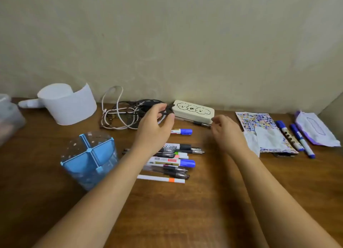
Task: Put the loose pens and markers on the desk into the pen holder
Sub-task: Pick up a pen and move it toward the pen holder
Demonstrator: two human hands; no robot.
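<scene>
Both hands reach out over the worktop (185, 210). Left hand (156, 129) has its grip partly closed, thumb and fingers pinching something thin and dark near the tangle of cords (128, 114); I cannot tell what it is. Right hand (227, 132) has its fingers curled loosely, and its fingertips are at a dark pen (201, 124) that lies just in front of the cream case (193, 111). I cannot tell if it has hold of the pen.

A pile of pens and markers (172, 160) lies flat in the middle, partly under the left arm. One marker with a blue cap (182, 131) lies alone, just behind the pile. Three more blue markers (295, 138) lie far to the right, beside a colorful sheet (258, 119) and a purple and white packet (315, 129).

The pen holder (89, 158) is blue and clear, with a cross inside that makes four spaces. It stands on the left, near the pile. No pens show inside it.

Behind it a white pitcher (68, 103) sits by the wall.
</scene>
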